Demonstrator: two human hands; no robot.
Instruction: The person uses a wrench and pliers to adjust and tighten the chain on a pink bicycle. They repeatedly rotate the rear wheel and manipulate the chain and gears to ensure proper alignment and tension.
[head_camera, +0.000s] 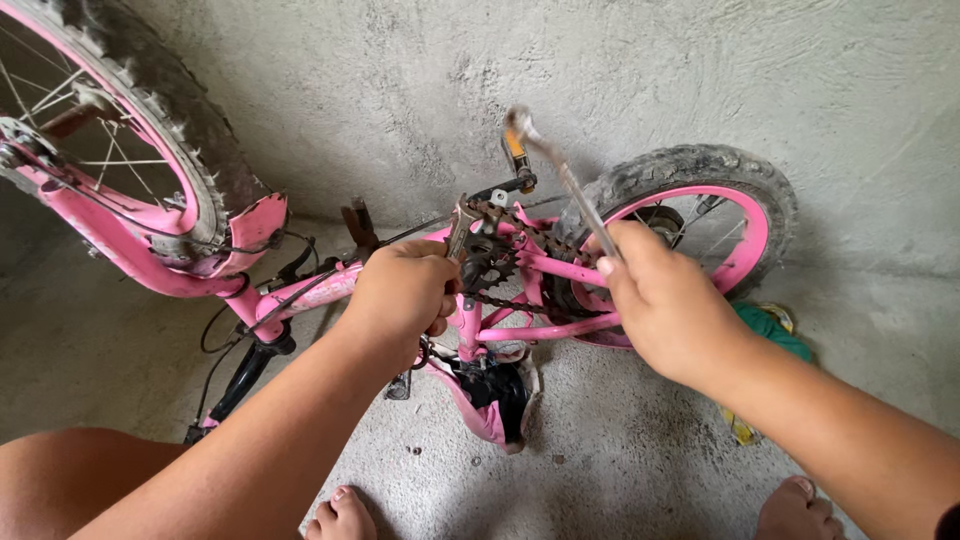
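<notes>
A small pink bicycle (560, 268) stands upside down on a concrete floor. My left hand (400, 292) grips the frame beside the crank and holds a small metal wrench (461, 226) against the chainring (488, 262). My right hand (665, 305) is closed around the handle of a long metal tool (565, 180). The tool's head sits on the raised pedal (517, 150) at the end of the crank arm. The rusty chain (500, 300) runs under the chainring.
The front wheel (120, 130) with its knobbly tyre rises at the upper left, the rear wheel (700, 215) sits behind my right hand. A green and yellow cloth (770, 330) lies by the rear wheel. The saddle (490, 395) rests on the floor. My bare feet (345, 515) are below.
</notes>
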